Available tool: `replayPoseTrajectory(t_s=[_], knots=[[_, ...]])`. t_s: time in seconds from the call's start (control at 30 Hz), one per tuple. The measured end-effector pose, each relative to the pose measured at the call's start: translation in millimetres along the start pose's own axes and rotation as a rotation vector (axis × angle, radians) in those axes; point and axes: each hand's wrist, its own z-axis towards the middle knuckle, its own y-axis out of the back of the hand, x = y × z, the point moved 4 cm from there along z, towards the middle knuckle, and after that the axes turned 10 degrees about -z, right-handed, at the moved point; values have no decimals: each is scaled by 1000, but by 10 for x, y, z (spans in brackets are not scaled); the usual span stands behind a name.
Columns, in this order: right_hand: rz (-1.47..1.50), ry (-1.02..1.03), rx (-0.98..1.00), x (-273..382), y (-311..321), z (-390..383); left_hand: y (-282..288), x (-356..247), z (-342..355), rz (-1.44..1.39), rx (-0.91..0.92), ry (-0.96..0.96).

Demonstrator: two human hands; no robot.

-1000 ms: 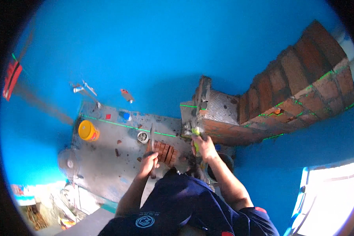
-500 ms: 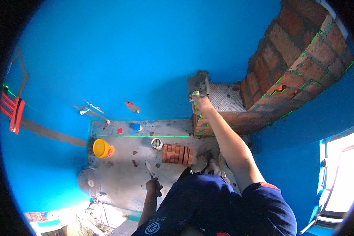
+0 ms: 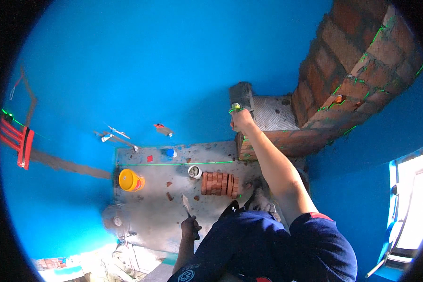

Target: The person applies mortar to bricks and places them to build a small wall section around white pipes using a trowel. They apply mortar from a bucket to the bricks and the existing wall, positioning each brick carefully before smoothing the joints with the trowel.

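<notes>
In the head view, our right hand (image 3: 242, 121) curls its fingers round a yellow-green tool (image 3: 235, 107) near the grey block (image 3: 241, 90); our left (image 3: 191, 228) grips a trowel (image 3: 186, 204) over the floor (image 3: 150, 211). Both seem stiff and light, the trowel best held by its handle.

Fisheye view, unevenly lit. Strong white light fills the window (image 3: 416, 207) at lower right, its panes overexposed; a second glare washes out the lower left corner, blurring detail there. The blue wall (image 3: 174, 61) is saturated, with a soft shadow beside the brickwork (image 3: 348, 61). Thin green lines glow on the floor (image 3: 150, 211) and bricks. The right hand (image 3: 242, 121) is well lit; the left hand (image 3: 190, 228) appears dark. The fan (image 3: 116, 221) is hazy. Straight edges bow toward the black, vignetted rim.
</notes>
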Motion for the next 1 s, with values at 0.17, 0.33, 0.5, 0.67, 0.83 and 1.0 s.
replayPoseTrajectory(t_s=[0.17, 0.33, 0.5, 0.67, 0.83, 1.0], knots=[[18, 21, 230, -141, -118, -196, -67, 32, -119, 152, -51, -55], [184, 272, 227, -64, 46, -1276, 194, 82, -121, 13, -47, 18], [319, 309, 13, -329, 904, -1446, 231, 83, -276, 76, -100, -10], [359, 225, 17, -456, 1502, -898, 254, 95, -310, 106, -100, -55], [431, 110, 136, -572, 1465, -389, 146, 168, -356, 122, -95, -67], [505, 77, 159, -718, 1396, -197, -384, 230, -689, 229, -108, -118]])
